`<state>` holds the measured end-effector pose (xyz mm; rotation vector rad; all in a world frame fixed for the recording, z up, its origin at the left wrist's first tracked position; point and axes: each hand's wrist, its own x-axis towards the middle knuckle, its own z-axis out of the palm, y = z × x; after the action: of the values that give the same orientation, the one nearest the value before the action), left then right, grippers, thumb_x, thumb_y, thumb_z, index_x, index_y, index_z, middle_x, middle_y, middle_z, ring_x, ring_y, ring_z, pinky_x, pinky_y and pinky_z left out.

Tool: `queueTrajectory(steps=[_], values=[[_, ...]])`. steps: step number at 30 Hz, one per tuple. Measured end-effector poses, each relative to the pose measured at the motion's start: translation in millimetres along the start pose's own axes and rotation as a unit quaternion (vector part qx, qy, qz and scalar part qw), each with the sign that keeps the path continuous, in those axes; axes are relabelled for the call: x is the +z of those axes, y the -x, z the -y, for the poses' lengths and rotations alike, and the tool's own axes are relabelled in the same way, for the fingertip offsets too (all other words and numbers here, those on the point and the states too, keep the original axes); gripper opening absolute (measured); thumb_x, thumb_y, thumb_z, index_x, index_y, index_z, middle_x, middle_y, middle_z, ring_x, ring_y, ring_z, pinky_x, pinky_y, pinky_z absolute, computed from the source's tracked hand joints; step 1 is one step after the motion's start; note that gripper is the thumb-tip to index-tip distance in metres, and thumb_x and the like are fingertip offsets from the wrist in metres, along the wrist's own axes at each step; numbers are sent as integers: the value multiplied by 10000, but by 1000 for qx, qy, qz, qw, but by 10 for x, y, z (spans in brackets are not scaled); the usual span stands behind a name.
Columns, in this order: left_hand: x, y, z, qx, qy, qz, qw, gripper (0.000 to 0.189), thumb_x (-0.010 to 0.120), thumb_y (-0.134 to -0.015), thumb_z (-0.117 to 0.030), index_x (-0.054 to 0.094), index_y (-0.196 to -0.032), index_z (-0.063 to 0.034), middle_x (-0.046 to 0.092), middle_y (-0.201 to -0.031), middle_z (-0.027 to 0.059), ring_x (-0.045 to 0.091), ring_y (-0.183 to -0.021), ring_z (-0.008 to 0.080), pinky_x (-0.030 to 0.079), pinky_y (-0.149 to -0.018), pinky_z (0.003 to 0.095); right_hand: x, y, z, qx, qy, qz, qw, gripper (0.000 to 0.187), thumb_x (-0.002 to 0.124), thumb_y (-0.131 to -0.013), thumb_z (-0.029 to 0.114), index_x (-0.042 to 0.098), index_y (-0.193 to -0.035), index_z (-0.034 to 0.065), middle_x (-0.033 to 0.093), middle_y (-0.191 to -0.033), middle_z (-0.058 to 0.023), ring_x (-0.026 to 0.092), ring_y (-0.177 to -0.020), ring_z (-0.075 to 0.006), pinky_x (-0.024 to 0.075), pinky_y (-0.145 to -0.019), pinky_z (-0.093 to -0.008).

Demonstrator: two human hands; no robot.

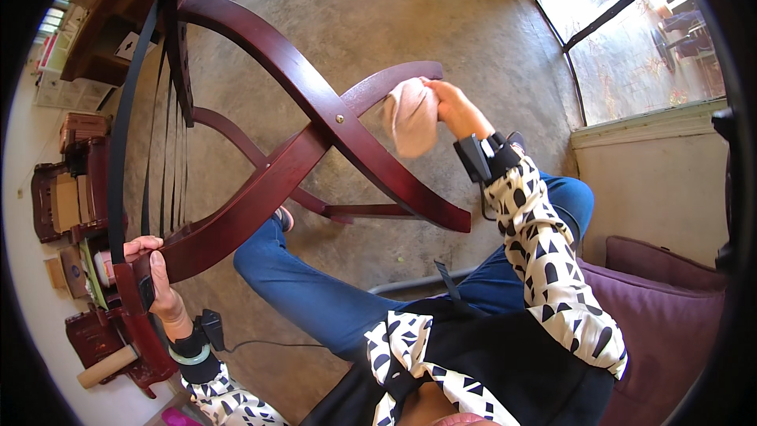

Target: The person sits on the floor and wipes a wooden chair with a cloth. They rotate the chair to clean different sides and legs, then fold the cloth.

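Observation:
A dark red wooden folding stool frame (260, 195) with crossed curved legs stands tilted before me, and a metal bolt (340, 119) sits where two legs cross. Black straps (127, 130) run between its two end rails at the left. My left hand (155, 278) grips the corner of the frame at the lower left, thumb on one side and fingers over the other. A pale pink cloth (412, 117) hangs from my right hand (455, 107), which holds it against the upper end of one curved leg (396, 80). The cloth is slightly blurred.
Carved dark red wooden furniture (97, 343) and cardboard (66, 201) line the left wall. A purple cushioned seat (656, 319) is at my right. Beyond it are a low wall (644, 183) and a glazed opening. A thin cable (272, 342) runs from my left wrist.

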<state>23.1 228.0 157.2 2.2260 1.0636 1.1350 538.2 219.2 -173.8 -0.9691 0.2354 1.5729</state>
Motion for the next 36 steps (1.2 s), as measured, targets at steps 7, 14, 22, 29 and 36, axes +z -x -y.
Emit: queueTrajectory(steps=[7,14,22,29,36], values=[[6,7,-3,7,-12,-47,999,128,550,-897,12,546,-1024,26,599,-899,110,584,-815,204,500,-772,334,-485,-454,276,-240,-86,-211,944,175,525,-940,70,575,-1097,10,633,-1116,-173,631,-1000,-348,516,-899,-516],[54,-16,-24,14,13,-57,998,203,555,-892,53,556,-1094,32,608,-935,100,584,-832,184,498,-788,327,-77,-78,272,-82,42,-68,993,211,573,-892,60,555,-1096,12,622,-1065,-161,631,-975,-336,537,-835,-540],[336,-358,-346,32,-81,-99,991,180,703,-834,-64,651,-988,13,686,-813,92,662,-725,169,515,-692,299,1084,1099,81,-152,220,50,962,228,629,-776,70,605,-985,-19,628,-921,-114,627,-834,-220,525,-727,-337],[676,-783,-620,40,-140,-101,984,178,708,-804,-111,649,-966,-65,628,-726,135,637,-663,325,490,-629,322,1529,1775,14,-415,608,-35,676,401,557,-799,85,605,-1190,6,678,-1048,-115,651,-849,-247,522,-857,-315],[852,-1265,-522,-23,-214,-131,968,255,689,-762,-310,698,-947,-135,692,-831,140,668,-843,353,503,-734,420,1213,1980,-403,-568,722,-39,392,510,615,-741,120,635,-1241,216,538,-1305,-86,490,-1130,-360,405,-993,-454]])
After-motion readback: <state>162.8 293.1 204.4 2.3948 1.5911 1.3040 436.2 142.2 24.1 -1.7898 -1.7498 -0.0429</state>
